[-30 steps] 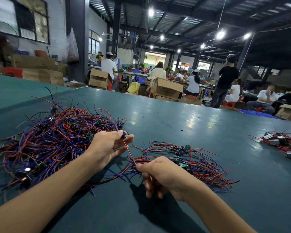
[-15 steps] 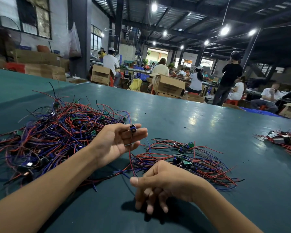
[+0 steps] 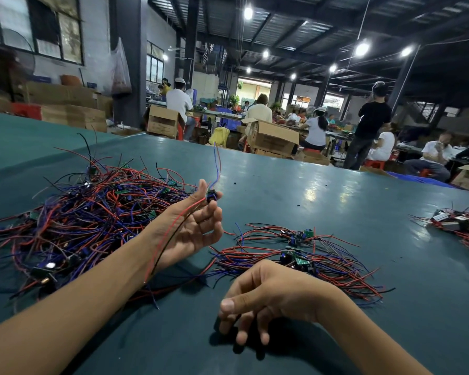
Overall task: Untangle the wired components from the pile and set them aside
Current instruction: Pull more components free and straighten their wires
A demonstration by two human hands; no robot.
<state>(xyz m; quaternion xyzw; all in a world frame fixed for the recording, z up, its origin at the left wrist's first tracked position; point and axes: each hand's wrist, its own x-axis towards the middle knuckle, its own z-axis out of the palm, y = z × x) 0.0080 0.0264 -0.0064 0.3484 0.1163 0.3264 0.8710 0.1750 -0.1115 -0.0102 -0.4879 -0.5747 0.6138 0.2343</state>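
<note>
Left grip (image 3: 191, 231) pinches a half-hidden component (image 3: 211, 197); right grip (image 3: 268, 296) hangs loose, empty.

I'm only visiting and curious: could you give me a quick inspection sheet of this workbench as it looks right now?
Surface: dark green table, glossy, with a few small black specks.
Job's things: big tangled pile on the left; smaller pile in the middle; one wired component lifted clear.
Clutter: another bunch with grey parts at the right edge.
Hands: left hand pinches the component; right hand is loosely curled and holds nothing.
Cables: the component's red and black wires hang across the left palm and wrist; a blue and a red one point up.
Surroundings: cardboard boxes, seated workers, one standing person.
</note>
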